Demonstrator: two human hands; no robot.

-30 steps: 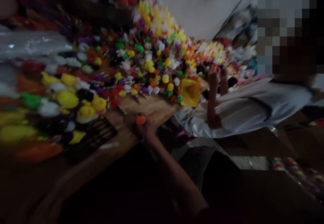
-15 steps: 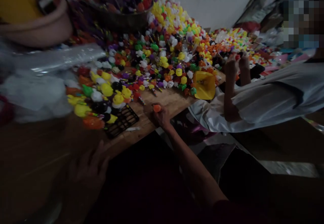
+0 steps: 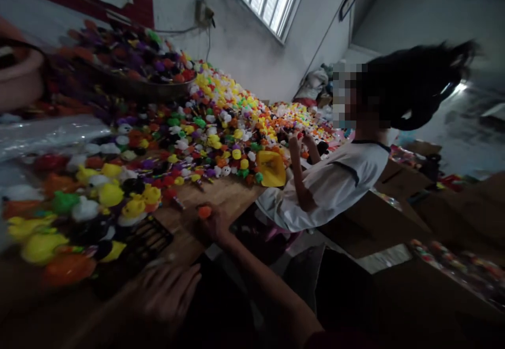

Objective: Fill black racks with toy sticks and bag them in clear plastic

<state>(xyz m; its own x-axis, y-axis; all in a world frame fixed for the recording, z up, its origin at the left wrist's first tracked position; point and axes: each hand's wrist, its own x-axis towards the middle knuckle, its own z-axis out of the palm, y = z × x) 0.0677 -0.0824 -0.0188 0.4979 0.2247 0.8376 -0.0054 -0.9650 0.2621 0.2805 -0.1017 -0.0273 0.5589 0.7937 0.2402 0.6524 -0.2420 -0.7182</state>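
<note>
My right hand [image 3: 216, 225] is closed round a small orange toy [image 3: 204, 212] over the wooden table [image 3: 232, 191]; only its rounded top shows. Nearer to me, my left hand [image 3: 169, 291] is at the table's edge, fingers stretched out and holding nothing I can see. Just beyond it lies a black plastic grid basket [image 3: 150, 238]. Animal-head toys, among them a yellow one [image 3: 110, 195] and an orange one [image 3: 69, 266], are heaped beside and partly over the basket.
A large pile of small colourful toys [image 3: 213, 141] covers the back of the table. A full metal bowl [image 3: 158, 90] and a yellow scoop-like container [image 3: 271, 169] stand among them. On the right sits a co-worker [image 3: 335, 180], hands raised at the pile. Cardboard boxes [image 3: 355, 222] stand behind.
The view has swung up and right, bringing the window and the co-worker's head into sight. My left hand has moved right, closer to the basket. My right hand still holds the orange toy.
</note>
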